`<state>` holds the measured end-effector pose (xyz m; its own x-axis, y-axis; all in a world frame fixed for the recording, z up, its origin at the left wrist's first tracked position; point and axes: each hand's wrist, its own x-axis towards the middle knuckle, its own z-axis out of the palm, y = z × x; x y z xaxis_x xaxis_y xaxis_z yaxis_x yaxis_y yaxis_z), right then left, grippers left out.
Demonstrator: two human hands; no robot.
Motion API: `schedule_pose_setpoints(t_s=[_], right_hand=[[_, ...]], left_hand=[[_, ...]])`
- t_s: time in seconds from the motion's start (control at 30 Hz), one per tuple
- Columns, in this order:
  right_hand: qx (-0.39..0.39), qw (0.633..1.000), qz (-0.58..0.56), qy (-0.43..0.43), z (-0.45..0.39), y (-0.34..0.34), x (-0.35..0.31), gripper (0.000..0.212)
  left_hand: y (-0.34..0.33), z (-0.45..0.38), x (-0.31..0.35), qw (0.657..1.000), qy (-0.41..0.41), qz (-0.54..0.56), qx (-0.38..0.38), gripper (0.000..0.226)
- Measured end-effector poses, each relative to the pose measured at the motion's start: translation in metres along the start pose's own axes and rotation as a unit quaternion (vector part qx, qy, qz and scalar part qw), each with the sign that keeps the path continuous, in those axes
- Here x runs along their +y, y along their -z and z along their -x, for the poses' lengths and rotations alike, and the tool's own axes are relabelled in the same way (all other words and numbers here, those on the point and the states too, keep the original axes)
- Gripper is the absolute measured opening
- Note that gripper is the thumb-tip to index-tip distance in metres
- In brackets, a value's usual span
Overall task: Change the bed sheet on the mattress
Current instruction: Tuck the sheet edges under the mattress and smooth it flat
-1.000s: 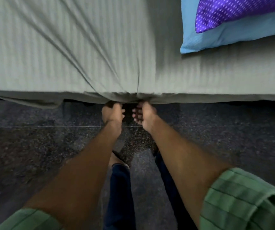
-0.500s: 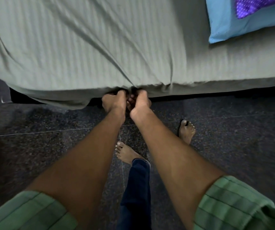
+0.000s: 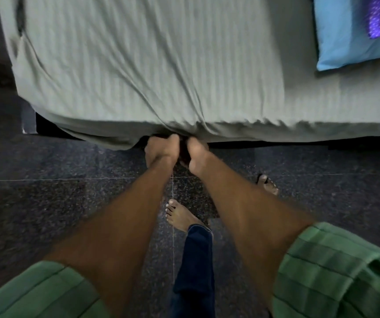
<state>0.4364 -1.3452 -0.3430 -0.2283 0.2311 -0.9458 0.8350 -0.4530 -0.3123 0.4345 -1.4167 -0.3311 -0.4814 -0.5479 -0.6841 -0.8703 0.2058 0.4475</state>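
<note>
The bed sheet [image 3: 143,65] lies over the mattress, the pillow [image 3: 345,35] on it at far right, both hands [image 3: 161,150] side by side at its near edge above the floor [image 3: 46,203].

Green sleeves [image 3: 335,271] with a pattern of thin darker stripes forming a check are worn, pushed up so that both forearms are left bare. No rings, watch or bands can be seen on the left hand [image 3: 161,150] or the right hand [image 3: 196,154]. A dark blue trouser leg [image 3: 195,267], apparently denim, is worn. The feet [image 3: 179,216] are bare.
</note>
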Motion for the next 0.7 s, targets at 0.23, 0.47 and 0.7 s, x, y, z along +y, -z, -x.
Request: schedule_pose_setpoints(t_s=[0.23,0.47,0.7], right_hand=[[-0.083,0.975,-0.205,-0.028,0.028,-0.048,0.018,0.019],[-0.021,0.979,-0.204,-0.004,0.027,-0.082,0.009,0.01],[-0.083,0.983,-0.161,-0.002,0.037,-0.071,0.047,0.043]], left_hand=[[0.053,-0.014,-0.003,0.983,-0.111,0.139,0.044,0.039],[0.053,-0.025,0.002,0.983,-0.077,0.167,0.018,0.029],[0.082,-0.032,-0.014,0.995,-0.018,0.054,0.085,0.026]])
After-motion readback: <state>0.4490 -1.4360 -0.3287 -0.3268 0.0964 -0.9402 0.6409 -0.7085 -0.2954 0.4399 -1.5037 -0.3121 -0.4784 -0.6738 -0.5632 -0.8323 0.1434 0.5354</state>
